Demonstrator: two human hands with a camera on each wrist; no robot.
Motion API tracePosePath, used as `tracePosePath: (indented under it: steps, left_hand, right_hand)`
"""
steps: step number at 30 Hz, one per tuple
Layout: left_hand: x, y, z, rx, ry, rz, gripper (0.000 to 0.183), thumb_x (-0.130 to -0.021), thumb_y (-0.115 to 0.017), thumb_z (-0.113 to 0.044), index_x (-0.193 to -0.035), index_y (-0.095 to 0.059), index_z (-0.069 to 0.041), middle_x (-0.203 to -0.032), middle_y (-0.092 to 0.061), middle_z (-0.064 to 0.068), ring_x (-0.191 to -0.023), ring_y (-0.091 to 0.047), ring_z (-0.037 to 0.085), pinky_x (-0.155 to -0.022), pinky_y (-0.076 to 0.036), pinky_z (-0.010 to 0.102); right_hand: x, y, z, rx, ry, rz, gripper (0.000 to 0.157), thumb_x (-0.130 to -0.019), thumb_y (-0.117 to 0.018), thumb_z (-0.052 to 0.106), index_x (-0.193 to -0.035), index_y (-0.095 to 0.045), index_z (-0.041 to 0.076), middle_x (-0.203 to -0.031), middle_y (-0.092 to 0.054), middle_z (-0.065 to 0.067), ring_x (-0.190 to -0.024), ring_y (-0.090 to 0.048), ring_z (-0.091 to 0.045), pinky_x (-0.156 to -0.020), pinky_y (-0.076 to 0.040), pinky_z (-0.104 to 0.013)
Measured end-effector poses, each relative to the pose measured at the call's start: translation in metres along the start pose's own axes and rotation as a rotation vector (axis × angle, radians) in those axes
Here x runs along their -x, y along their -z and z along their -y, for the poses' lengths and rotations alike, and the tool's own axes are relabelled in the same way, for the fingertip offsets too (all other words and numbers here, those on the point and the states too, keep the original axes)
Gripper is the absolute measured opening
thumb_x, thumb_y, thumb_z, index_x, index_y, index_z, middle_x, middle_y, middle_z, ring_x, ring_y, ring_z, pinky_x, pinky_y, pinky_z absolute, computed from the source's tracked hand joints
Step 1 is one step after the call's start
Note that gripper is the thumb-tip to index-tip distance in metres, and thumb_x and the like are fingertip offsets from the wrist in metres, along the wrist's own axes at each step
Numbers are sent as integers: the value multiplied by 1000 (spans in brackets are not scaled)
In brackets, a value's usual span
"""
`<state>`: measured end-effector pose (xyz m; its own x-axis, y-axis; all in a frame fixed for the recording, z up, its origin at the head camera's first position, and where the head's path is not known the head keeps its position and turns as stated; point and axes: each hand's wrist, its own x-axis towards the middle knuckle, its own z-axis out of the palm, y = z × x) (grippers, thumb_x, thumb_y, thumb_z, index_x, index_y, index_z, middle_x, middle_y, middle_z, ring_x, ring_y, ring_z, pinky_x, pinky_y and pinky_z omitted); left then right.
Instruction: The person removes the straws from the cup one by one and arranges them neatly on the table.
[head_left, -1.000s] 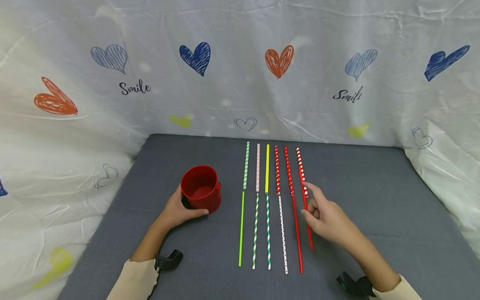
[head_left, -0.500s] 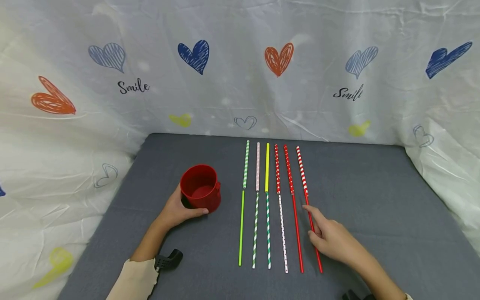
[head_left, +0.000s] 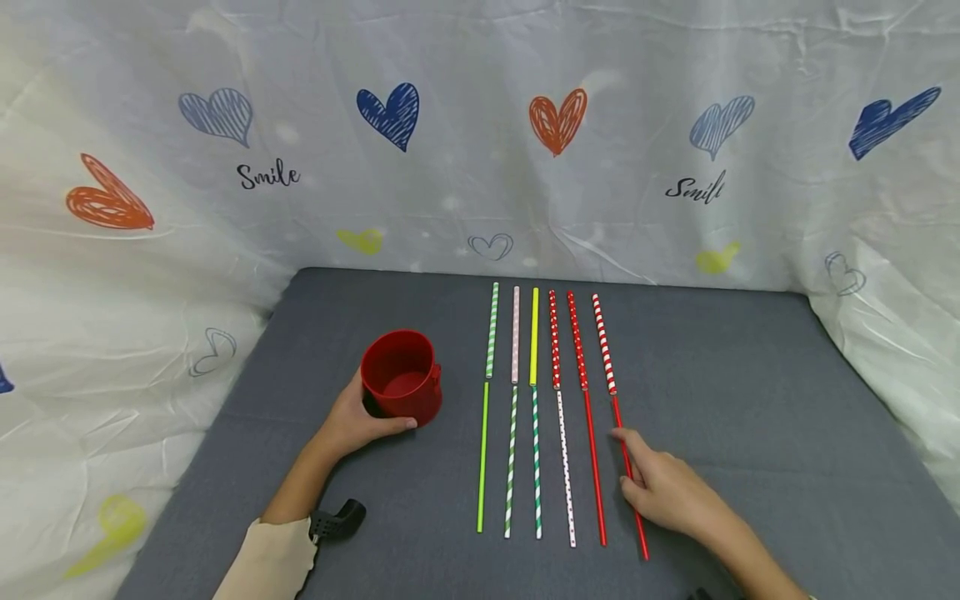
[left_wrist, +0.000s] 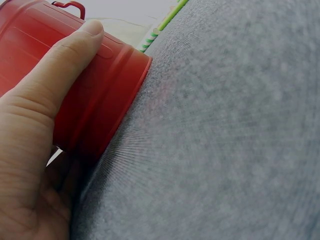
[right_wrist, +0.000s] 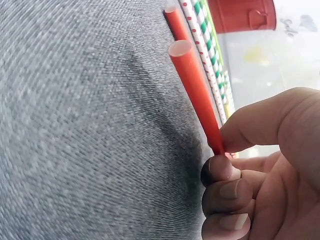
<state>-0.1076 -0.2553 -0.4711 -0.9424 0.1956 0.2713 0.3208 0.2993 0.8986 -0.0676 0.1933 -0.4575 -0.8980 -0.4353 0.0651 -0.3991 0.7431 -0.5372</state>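
My left hand (head_left: 360, 422) holds a red metal cup (head_left: 427, 400) that stands on the cloth, with the thumb along its near side in the left wrist view. My right hand (head_left: 666, 487) pinches a plain red straw (head_left: 640, 533) between thumb and fingers. Its far end meets a red-and-white striped straw (head_left: 603, 342). In the right wrist view the near end of the red straw (right_wrist: 196, 85) is tilted up off the cloth. Left of it lies another plain red straw (head_left: 595, 475), beyond a red dotted straw's (head_left: 577, 337) near end.
More paper straws lie in two rows: yellow (head_left: 535, 337), pink (head_left: 516, 333), light green striped (head_left: 492, 329), plain green (head_left: 482, 458), white dotted (head_left: 566, 467) and green striped ones (head_left: 537, 462). Grey cloth (head_left: 765, 400) covers the table. A white curtain with hearts (head_left: 450, 192) hangs behind.
My right hand has drawn the red straw toward me and slightly right, from overlapping the red-and-white striped straw to lining up below it. The left hand and cup have stayed put.
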Motion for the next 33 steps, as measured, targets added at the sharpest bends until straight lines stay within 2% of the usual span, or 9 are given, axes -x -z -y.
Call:
tracePosePath:
  steps: [8,18,22,29,33]
  left_hand:
    - [-1,0,0,13,-1,5,100,-69,-91,1,-150,-32,-1,-145,-45,21,-129,-44,38,-98,-47,31]
    - [-1,0,-1,8,1,7,102,-69,-91,1,-151,-31,0,-145,-44,22,-129,-44,38,-99,-47,43]
    - [-1,0,-1,2,4,5,101,-69,-91,1,-151,-32,0,-145,-45,22,-129,-44,38,-99,-47,43]
    - [-2,1,0,-2,4,4,101,-68,-91,1,-150,-32,0,-145,-45,21,-129,-44,38,-99,-46,48]
    - [-3,1,1,-4,9,5,101,-69,-91,0,-150,-32,0,-145,-45,21,-130,-43,38,-99,-47,45]
  right_hand:
    - [-3,0,-1,10,-25,17,58,-80,-67,0,-135,-51,2,-61,-38,15,-49,-34,-1,-48,-34,-25]
    - [-6,-2,-2,56,-55,17,57,-79,-67,2,-134,-53,7,-59,-38,13,-49,-34,-2,-48,-33,-26]
    - [-7,-3,-2,63,-61,18,57,-79,-66,3,-134,-53,8,-59,-38,13,-48,-34,-3,-47,-33,-27]
    - [-8,-3,-2,64,-72,31,57,-79,-66,4,-135,-53,8,-58,-38,12,-47,-34,-3,-47,-33,-26]
    - [-8,-2,-1,69,-66,21,57,-79,-66,4,-135,-54,8,-57,-38,12,-48,-33,-4,-47,-32,-27]
